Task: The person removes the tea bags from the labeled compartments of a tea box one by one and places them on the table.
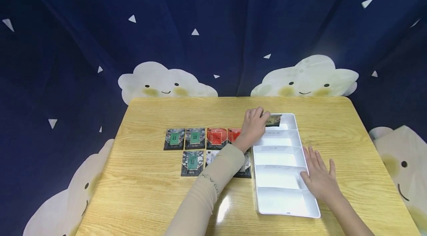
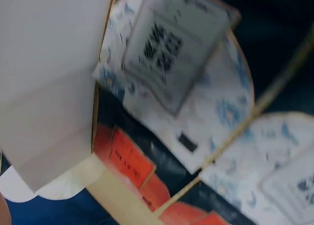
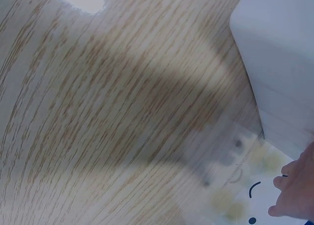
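My left hand (image 1: 252, 126) pinches a dark packet (image 1: 274, 120) with a gold label at the far compartment of a white divided tray (image 1: 287, 209). Part of that packet is hidden behind my fingers. My right hand (image 1: 319, 176) lies beside the tray with fingers extended, its thumb at the right rim. In the right wrist view its fingers (image 3: 297, 190) show next to the tray's side wall (image 3: 279, 63). Left of the tray lie a red packet (image 1: 217, 138), another red one (image 1: 234, 134) and packets with green labels (image 1: 192, 162). My left forearm covers part of the near row.
The tray's compartments run from far to near across the wooden table (image 1: 140, 199). A packet with a grey label (image 2: 174, 48) and blue floral print shows large in the left wrist view. Behind the table hangs a dark blue curtain (image 1: 213, 54) with cloud shapes.
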`<state>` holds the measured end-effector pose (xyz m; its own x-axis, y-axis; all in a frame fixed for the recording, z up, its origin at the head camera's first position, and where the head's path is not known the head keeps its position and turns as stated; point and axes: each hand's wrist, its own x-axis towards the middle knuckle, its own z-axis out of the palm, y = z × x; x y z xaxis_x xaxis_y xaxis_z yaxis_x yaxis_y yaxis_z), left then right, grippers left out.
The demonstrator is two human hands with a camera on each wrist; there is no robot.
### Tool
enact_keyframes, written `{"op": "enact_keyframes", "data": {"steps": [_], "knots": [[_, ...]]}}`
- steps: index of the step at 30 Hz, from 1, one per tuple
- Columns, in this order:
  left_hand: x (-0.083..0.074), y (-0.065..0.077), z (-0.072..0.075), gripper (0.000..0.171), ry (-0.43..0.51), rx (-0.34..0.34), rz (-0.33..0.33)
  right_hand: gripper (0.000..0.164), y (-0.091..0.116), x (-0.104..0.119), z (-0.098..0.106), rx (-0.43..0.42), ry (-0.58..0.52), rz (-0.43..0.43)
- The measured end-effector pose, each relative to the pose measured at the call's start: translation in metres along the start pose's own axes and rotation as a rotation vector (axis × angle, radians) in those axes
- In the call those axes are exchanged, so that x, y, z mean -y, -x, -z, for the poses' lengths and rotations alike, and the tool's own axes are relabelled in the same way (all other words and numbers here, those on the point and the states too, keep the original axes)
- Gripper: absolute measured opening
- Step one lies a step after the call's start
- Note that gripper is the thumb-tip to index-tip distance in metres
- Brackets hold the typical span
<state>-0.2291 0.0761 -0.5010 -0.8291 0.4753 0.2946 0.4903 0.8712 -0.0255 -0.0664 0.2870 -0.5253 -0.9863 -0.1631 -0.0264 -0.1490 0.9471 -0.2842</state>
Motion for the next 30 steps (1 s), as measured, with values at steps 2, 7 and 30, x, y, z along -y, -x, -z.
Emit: {"op": "enact_keyframes", "data": {"steps": [2, 7, 30], "knots": [[0.006, 0.001, 0.002, 0.016, 0.001, -0.074, -0.016, 0.066, 0.0, 0.0, 0.0, -0.003, 0.001, -0.001], [0.023, 0.006, 0.008, 0.011, 0.051, -0.252, -0.04, 0.067, 0.0, 0.0, -0.001, -0.006, 0.002, -0.002], [0.099, 0.096, 0.037, 0.014, 0.168, -0.391, -0.05, 0.067, 0.0, -0.001, -0.003, -0.012, 0.01, -0.01]]}}
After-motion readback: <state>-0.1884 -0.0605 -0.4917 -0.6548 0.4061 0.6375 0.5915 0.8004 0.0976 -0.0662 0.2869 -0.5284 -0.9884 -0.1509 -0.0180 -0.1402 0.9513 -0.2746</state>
